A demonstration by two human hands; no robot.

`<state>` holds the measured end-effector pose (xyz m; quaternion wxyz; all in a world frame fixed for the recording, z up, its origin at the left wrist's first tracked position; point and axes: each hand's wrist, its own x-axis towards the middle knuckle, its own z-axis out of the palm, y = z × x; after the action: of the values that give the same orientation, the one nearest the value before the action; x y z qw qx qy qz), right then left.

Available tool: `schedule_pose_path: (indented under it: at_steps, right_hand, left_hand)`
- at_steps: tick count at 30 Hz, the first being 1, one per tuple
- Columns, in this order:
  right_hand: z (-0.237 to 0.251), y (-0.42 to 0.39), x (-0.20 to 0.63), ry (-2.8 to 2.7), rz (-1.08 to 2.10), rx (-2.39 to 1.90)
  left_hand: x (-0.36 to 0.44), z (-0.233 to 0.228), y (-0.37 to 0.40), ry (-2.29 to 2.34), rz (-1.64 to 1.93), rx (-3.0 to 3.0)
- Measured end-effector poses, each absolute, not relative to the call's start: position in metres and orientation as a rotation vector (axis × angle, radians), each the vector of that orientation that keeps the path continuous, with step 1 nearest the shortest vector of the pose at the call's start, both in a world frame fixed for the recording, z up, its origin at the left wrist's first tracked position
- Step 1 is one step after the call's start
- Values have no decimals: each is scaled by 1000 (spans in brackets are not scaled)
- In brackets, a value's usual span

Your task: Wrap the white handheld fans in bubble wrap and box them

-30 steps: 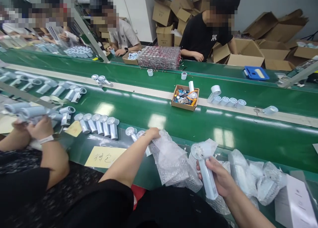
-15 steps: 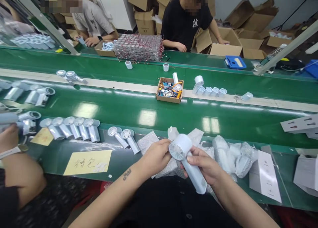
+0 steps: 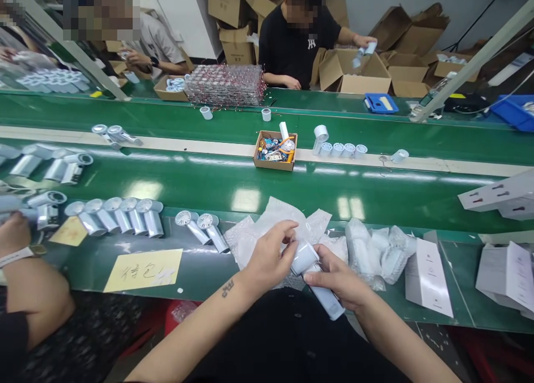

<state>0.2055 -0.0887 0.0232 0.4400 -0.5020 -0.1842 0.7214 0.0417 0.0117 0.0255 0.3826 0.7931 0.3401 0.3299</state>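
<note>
My right hand (image 3: 340, 277) grips the handle of a pale blue handheld fan (image 3: 311, 272), head pointing up and left. My left hand (image 3: 271, 255) pinches a clear bubble-wrap bag (image 3: 273, 213) that lies against the fan's head. Both hands sit over the near edge of the green workbench (image 3: 217, 272). Two bare fans (image 3: 202, 227) lie just left of my left hand. A heap of fans wrapped in bubble bags (image 3: 373, 249) lies to the right of my right hand.
A row of several fans (image 3: 119, 216) and a yellow handwritten note (image 3: 144, 269) lie at left, beside a neighbour's arm (image 3: 29, 283). White folded cartons (image 3: 429, 277) stand at right. A small parts box (image 3: 275, 149) sits on the conveyor belt (image 3: 375, 183). People work across the belt among cardboard boxes.
My left hand went from reaching to the bags at left to the fan, bringing a bubble bag against its head. The fan has tilted, its face turned away from me.
</note>
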Motion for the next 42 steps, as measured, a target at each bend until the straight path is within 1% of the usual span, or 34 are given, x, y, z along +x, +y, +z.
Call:
schedule_pose_path:
  at_steps: [3,6,9,13,17,21,25,27,30,31,35,36,40,42]
  right_hand:
    - [17,-95,212,-335,1808,-1264]
    - [13,-100,218,-274,1811,-1260]
    - [13,-101,221,-281,1812,-1247]
    - [12,-102,223,-275,1812,-1201]
    - [9,-108,228,-293,1829,-1126]
    - [4,-113,229,-264,1777,-1140]
    - [-4,-117,220,-191,1735,-1146]
    - [-8,-118,214,-168,1736,-1126]
    - [-9,-115,208,-122,1766,-1103]
    - [-7,-114,207,-102,1773,-1115]
    - [1,-109,202,-11,1700,-1218]
    - [3,-109,202,23,1658,-1231]
    - [7,-117,199,217,1577,-1240]
    - [7,-120,199,306,1613,-1244]
  left_hand:
    - [34,27,14,520,826,2312]
    - [32,27,14,231,873,2429]
    - [39,27,10,209,930,2375]
    - [46,25,1,147,837,2275]
    - [39,23,1,331,735,2228]
    - [32,15,1,534,669,2232]
    - [30,5,-14,696,697,2270]
    - [31,4,-22,623,721,2314]
    - [35,7,-28,386,691,2384]
    - [38,7,-29,406,691,2368]
    - [53,6,-30,841,798,2215]
    - [55,5,-31,836,804,2238]
    - [57,4,-31,508,742,2373]
    - [58,6,-27,621,741,2263]
